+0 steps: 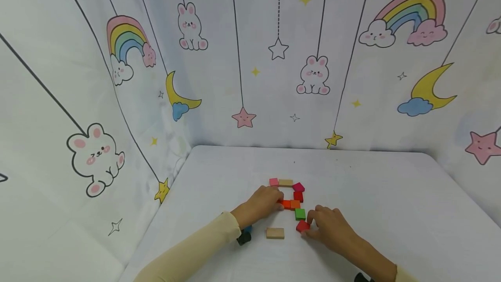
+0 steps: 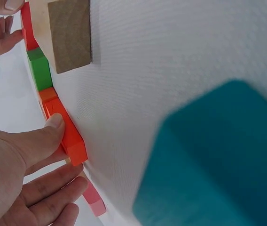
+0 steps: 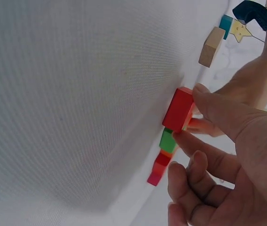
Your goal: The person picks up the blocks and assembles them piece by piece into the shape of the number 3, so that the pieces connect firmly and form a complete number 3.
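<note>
The left hand [image 1: 261, 203] pinches an orange-red block [image 2: 69, 134] between thumb and fingers; the block touches an orange block [image 1: 295, 204]. The right hand [image 1: 332, 229] holds a red block [image 3: 178, 109] by its ends between thumb and index finger, its other fingers curled. That red block touches the near side of a green block [image 1: 300, 214]. Farther up the curved row stand another red block [image 1: 298, 196], a dark pink block [image 1: 298, 186], a wooden block [image 1: 285, 182] and a pink block [image 1: 273, 182].
A separate wooden block [image 1: 275, 233] lies between the two forearms, nearer the front. To its left, a blue-teal block [image 2: 208, 160] sits partly hidden under the left wrist, beside a dark band. Patterned cloth walls [image 1: 274, 99] surround the white table [image 1: 235, 160].
</note>
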### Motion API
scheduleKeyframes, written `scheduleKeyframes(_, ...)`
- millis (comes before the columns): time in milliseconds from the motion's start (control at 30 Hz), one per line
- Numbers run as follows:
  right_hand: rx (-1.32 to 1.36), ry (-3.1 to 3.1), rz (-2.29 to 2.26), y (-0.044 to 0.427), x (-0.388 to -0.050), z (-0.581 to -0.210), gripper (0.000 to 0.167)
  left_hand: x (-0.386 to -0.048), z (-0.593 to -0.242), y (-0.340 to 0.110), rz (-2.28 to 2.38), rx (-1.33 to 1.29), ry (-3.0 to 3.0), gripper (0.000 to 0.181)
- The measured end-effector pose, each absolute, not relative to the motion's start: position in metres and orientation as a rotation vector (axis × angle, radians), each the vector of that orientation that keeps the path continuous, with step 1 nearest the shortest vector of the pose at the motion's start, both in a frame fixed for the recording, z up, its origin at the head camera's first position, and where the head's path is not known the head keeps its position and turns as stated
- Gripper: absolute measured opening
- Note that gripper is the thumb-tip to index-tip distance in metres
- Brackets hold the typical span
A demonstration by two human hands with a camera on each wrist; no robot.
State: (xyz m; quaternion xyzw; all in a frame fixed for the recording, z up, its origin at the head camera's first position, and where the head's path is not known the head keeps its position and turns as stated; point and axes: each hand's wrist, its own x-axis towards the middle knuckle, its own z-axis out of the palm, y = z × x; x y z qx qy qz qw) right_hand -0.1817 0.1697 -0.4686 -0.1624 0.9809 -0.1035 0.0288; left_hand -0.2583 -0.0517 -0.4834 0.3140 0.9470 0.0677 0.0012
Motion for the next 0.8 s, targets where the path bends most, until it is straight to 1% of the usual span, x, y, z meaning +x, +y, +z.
scheduleKeyframes(800, -0.472, 3.026, -0.387, 0.1717, -0.1839, -0.4718, 0.032, -0.2577, -0.4819, -0.0510, 0.185, 0.994, 2.971, 0.019)
